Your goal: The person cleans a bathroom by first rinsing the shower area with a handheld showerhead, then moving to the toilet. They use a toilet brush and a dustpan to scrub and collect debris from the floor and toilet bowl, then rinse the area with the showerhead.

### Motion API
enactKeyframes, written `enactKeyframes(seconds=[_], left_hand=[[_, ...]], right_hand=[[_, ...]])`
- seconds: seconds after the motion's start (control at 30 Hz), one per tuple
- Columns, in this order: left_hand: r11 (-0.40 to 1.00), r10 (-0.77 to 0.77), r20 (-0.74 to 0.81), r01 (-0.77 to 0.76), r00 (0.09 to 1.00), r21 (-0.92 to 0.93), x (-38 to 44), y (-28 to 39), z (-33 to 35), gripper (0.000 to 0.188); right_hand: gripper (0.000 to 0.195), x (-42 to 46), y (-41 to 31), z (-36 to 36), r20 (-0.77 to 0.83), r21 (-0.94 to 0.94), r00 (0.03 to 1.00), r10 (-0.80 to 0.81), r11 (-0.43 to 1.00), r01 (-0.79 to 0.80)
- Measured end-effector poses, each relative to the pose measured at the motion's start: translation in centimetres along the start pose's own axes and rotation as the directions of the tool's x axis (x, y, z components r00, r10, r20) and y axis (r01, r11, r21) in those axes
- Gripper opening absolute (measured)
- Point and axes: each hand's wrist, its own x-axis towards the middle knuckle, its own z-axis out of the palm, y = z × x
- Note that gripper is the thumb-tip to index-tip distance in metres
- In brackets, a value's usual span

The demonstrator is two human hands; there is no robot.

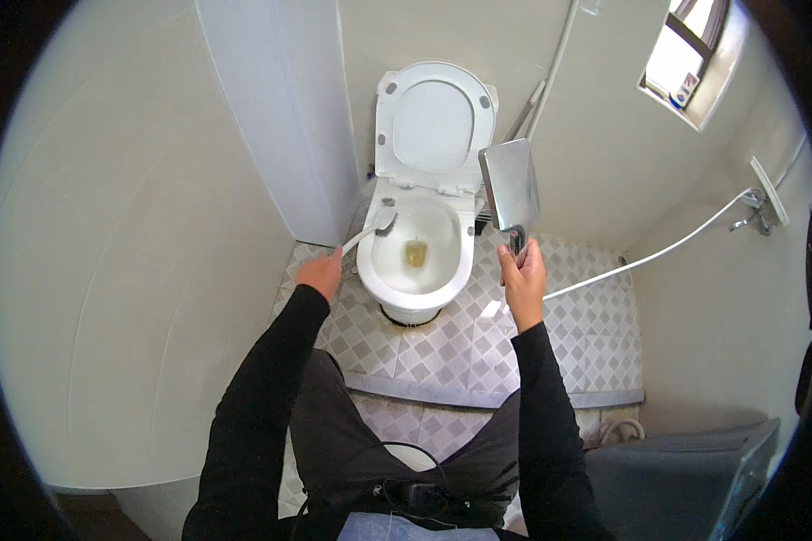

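Note:
My left hand (321,273) grips the white handle of a toilet brush (362,237). Its dark-bristled head rests at the upper left of the toilet bowl, close to the rim. The white toilet (416,289) stands before me with its lid and seat (434,128) raised. Yellowish-brown water (416,253) lies at the bottom of the bowl. To the right of the toilet, my right hand (524,277) holds a flat, rectangular chrome shower head (511,182) by its handle. No spray from it can be made out.
A white hose (639,262) runs from my right hand to a wall-mounted tap (756,211). A raised grey sill (426,392) crosses the tiled floor (568,324). A dark grey appliance or cabinet (680,473) stands at lower right. Walls close in on both sides.

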Motion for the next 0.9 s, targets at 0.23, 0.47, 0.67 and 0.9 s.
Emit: enactKeyframes(seconds=[0.23,0.47,0.67,0.9], left_hand=[[0.999,-0.003,-0.044,0.005,0.999,0.038,-1.7,-0.6,-1.7,0.037],[0.993,0.077,0.170,-0.060,0.982,-0.104,-10.4,-1.5,-4.4,0.045],[0.998,0.043,0.220,-0.033,0.975,-0.050,-14.4,0.0,-6.9,0.044],[0.976,-0.205,0.101,0.212,0.973,-0.058,-19.4,-5.2,-8.2,0.047]], right_hand=[[0.034,2.0,0.1,0.8,-0.064,-0.122,0.995,-0.075,0.990,0.067],[0.033,1.9,0.7,-1.0,-0.152,-0.218,0.985,-0.084,0.975,0.049],[0.032,-0.8,-0.5,-2.9,0.021,0.003,0.999,0.028,1.000,-0.028],[0.017,-9.9,-0.7,-2.8,0.168,-0.103,0.980,0.103,0.991,-0.086]])
